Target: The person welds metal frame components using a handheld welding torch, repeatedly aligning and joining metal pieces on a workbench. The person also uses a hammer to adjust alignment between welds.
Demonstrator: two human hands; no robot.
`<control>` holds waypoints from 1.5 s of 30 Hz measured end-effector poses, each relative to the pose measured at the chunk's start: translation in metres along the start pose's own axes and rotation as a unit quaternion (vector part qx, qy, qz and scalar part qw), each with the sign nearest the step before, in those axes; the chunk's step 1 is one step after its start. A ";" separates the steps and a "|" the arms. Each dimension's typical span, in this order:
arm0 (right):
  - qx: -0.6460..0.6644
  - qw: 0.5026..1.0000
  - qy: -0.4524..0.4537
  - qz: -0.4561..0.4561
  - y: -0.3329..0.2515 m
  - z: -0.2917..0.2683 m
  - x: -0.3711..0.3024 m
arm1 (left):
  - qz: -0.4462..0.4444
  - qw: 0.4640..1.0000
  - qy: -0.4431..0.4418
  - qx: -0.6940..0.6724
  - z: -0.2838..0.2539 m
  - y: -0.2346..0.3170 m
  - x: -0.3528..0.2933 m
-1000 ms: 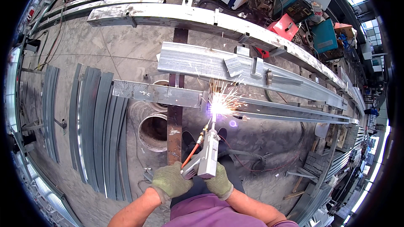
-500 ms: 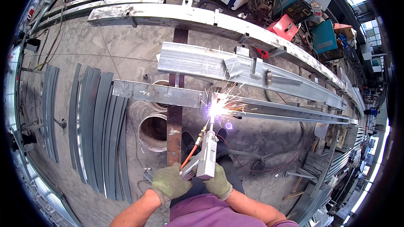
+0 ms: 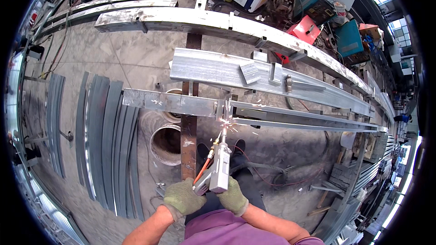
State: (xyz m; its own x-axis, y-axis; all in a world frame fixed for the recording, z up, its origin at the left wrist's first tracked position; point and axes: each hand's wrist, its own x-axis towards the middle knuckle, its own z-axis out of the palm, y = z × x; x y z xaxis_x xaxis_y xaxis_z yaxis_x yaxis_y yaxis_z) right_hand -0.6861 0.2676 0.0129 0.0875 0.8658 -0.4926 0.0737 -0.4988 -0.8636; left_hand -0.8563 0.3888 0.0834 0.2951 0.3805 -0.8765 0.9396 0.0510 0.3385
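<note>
Both my hands wear green knit gloves and grip a grey, boxy handheld welding gun (image 3: 221,168) from its rear end. My left hand (image 3: 185,197) wraps its handle on the left. My right hand (image 3: 233,196) closes round the right side of the body; some fingers are hidden beneath. An orange hose (image 3: 202,171) runs along the gun to a brass fitting. The nozzle touches or nearly touches a joint between a flat steel bar (image 3: 172,102) on the left and a long steel channel (image 3: 309,119) on the right. A few small sparks fly there.
A rusty crossbeam (image 3: 188,147) passes under the bar. A wide steel profile (image 3: 209,66) with loose offcuts lies beyond, then a long white-stained beam (image 3: 181,18). Grey steel strips (image 3: 104,140) lie left, beside a round bucket (image 3: 166,144). Teal machines (image 3: 352,43) stand far right.
The bright purple-white glare and large spark burst have shrunk to a few sparks. The gun's nozzle has shifted slightly left and nearer to me; both hands keep their grip.
</note>
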 end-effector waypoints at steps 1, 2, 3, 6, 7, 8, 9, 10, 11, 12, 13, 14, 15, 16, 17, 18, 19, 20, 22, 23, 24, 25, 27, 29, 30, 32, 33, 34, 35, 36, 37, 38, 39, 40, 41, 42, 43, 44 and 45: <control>0.032 0.999 -0.005 0.031 0.009 0.004 0.004 | -0.010 1.000 -0.003 -0.004 0.002 0.000 0.001; 0.064 0.996 -0.010 0.062 0.014 0.006 0.004 | -0.044 0.999 0.000 -0.013 0.016 -0.009 0.007; 0.032 0.999 -0.016 0.041 0.015 0.007 0.002 | -0.046 0.999 0.000 -0.016 0.022 -0.012 0.004; -0.038 0.999 -0.023 -0.017 0.008 0.008 -0.002 | -0.053 0.998 -0.005 -0.031 0.025 -0.013 -0.004; -0.032 0.999 -0.025 -0.017 0.010 0.009 -0.004 | -0.058 0.997 -0.011 -0.039 0.022 -0.011 -0.007; -0.026 0.999 -0.027 -0.018 0.013 0.010 -0.006 | -0.063 0.997 -0.017 -0.047 0.022 -0.010 -0.010; -0.020 0.999 -0.028 -0.023 0.012 0.010 -0.006 | -0.062 0.997 -0.013 -0.054 0.024 -0.011 -0.011; -0.010 0.999 -0.028 -0.014 0.010 0.010 -0.006 | -0.061 0.996 -0.009 -0.061 0.027 -0.014 -0.011; 0.000 1.000 -0.027 -0.004 0.007 0.010 -0.007 | -0.059 0.996 -0.005 -0.067 0.030 -0.015 -0.013; 0.009 1.000 -0.026 0.008 0.005 0.010 -0.008 | -0.053 0.996 0.001 -0.069 0.031 -0.015 -0.014; 0.005 1.000 -0.022 -0.013 0.007 0.009 -0.009 | -0.047 0.996 0.006 -0.071 0.033 -0.015 -0.016; 0.001 0.999 -0.017 -0.033 0.010 0.009 -0.010 | -0.041 0.996 0.011 -0.073 0.033 -0.014 -0.017; -0.002 0.999 -0.013 -0.052 0.009 0.008 -0.010 | -0.038 0.997 0.010 -0.070 0.035 -0.013 -0.017; 0.001 0.999 -0.008 -0.050 0.006 0.007 -0.012 | -0.036 0.997 0.009 -0.067 0.037 -0.011 -0.016; 0.005 0.999 -0.003 -0.048 0.002 0.004 -0.016 | -0.033 0.997 0.008 -0.063 0.038 -0.010 -0.016; 0.008 0.999 0.004 -0.048 -0.003 0.000 -0.016 | -0.043 0.997 0.006 -0.061 0.039 -0.005 -0.017; 0.017 0.999 0.005 -0.041 -0.001 -0.002 -0.018 | -0.053 0.997 0.005 -0.058 0.039 0.001 -0.020; 0.025 0.999 0.006 -0.035 0.002 -0.004 -0.022 | -0.063 0.996 0.003 -0.056 0.040 0.006 -0.021; 0.024 1.000 -0.002 -0.017 -0.008 -0.012 -0.023 | -0.029 0.995 0.033 -0.092 0.046 0.007 -0.023; 0.014 1.000 -0.010 -0.004 -0.016 -0.017 -0.026 | -0.012 0.993 0.048 -0.109 0.049 0.007 -0.025; 0.004 1.000 -0.015 0.008 -0.026 -0.023 -0.028 | 0.006 0.987 0.064 -0.148 0.050 0.007 -0.026; 0.052 0.998 -0.020 0.022 -0.033 -0.027 -0.030 | 0.024 0.979 0.080 -0.186 0.051 0.007 -0.028; 0.148 0.987 -0.030 0.046 -0.041 -0.033 -0.032 | 0.041 0.957 0.097 -0.270 0.043 0.015 -0.033; 0.118 0.991 -0.054 0.039 -0.026 -0.042 -0.035 | 0.037 0.929 0.094 -0.357 0.027 0.032 -0.043; 0.069 0.994 -0.069 0.045 -0.028 -0.050 -0.035 | 0.018 0.937 0.139 -0.319 0.026 0.029 -0.047; -0.017 0.997 -0.074 0.007 -0.010 -0.068 -0.041 | 0.128 0.878 0.252 -0.388 0.029 0.033 -0.046; -0.074 0.995 -0.066 -0.022 -0.011 -0.080 -0.046 | 0.173 0.860 0.312 -0.366 0.034 0.024 -0.042; -0.133 0.987 -0.081 -0.041 -0.006 -0.091 -0.049 | 0.161 0.812 0.280 -0.486 0.023 0.055 -0.063; -0.190 0.976 -0.092 -0.058 0.002 -0.102 -0.051 | 0.195 0.757 0.269 -0.562 0.026 0.066 -0.070; -0.216 0.971 -0.087 -0.049 0.016 -0.111 -0.052 | 0.228 0.748 0.283 -0.555 0.013 0.098 -0.087; -0.241 0.967 -0.070 -0.033 0.030 -0.124 -0.058 | 0.237 0.742 0.312 -0.544 0.049 0.025 -0.038; -0.260 0.963 -0.067 -0.031 0.040 -0.135 -0.058 | 0.273 0.654 0.287 -0.644 0.028 0.083 -0.069; -0.264 0.962 -0.068 0.008 0.048 -0.150 -0.059 | 0.284 0.612 0.305 -0.672 0.028 0.098 -0.068; -0.249 0.968 -0.037 0.010 0.055 -0.167 -0.065 | 0.331 0.621 0.297 -0.645 0.027 0.099 -0.062; -0.233 0.972 -0.004 0.012 0.061 -0.186 -0.071 | 0.378 0.628 0.287 -0.616 0.029 0.104 -0.057; -0.228 0.973 0.010 0.034 0.065 -0.210 -0.078 | 0.394 0.629 0.313 -0.593 0.036 0.122 -0.052; -0.219 0.974 0.025 0.055 0.067 -0.232 -0.087 | 0.412 0.627 0.338 -0.568 0.040 0.140 -0.051; -0.210 0.974 0.042 0.076 0.071 -0.255 -0.097 | 0.417 0.630 0.349 -0.554 0.045 0.160 -0.046; -0.210 0.972 0.068 0.085 0.081 -0.276 -0.107 | 0.414 0.646 0.342 -0.543 0.053 0.177 -0.036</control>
State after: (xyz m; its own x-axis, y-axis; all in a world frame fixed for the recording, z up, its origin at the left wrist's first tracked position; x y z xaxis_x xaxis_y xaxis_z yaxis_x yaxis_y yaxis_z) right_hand -0.4157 0.1231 0.0251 0.2618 0.7703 -0.5815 0.4428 -0.6312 -0.6368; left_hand -0.6910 0.3353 0.1570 0.1248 0.9921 -0.0110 -0.2757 0.0453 0.9602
